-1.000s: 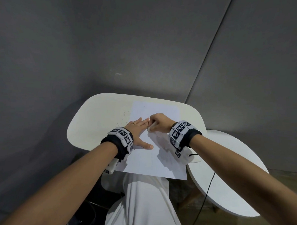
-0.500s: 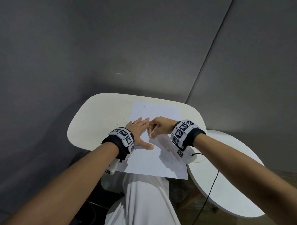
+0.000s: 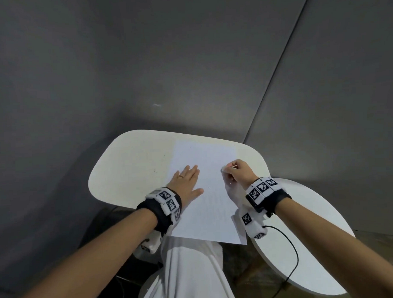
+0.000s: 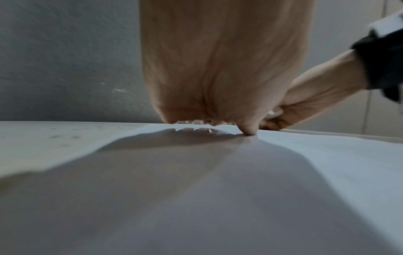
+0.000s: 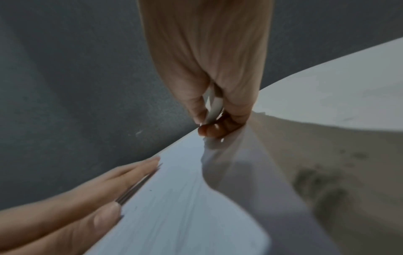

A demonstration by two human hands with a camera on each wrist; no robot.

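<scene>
**A:** Item one, right hand (image 3: 237, 172)?

**B:** Fingers (image 5: 237, 103) and thumb curled, pinching a small white object (image 5: 214, 105). Eraser or pen, cannot tell which. It is held down at the sheet of paper (image 3: 206, 215) directly under the fingertips, near the sheet's right edge.

**A:** Item two, left hand (image 3: 186, 182)?

**B:** Fingers (image 5: 139, 167) straight and together, thumb spread, pressed flat on the same sheet. Left of the right-hand fingers, apart from them. Holds nothing.

**A:** Step in hand?

**B:** By judgement, working the sheet with the white object while the flat hand pins it. The next move calls for steady downward pressure on the left and short, light strokes on the right, so the sheet neither creeps nor creases.

**A:** Beyond the fingers?

**B:** The sheet lies on a white bench (image 3: 129, 164), its near edge overhanging toward the person. A round bench (image 3: 310, 234) stands to the right, with a black cable (image 3: 295, 252) across it.

**A:** Writing, labels?

**B:** None readable on the sheet. The wristbands (image 3: 261, 189) carry black-and-white square marker patterns, no lettering.
</scene>
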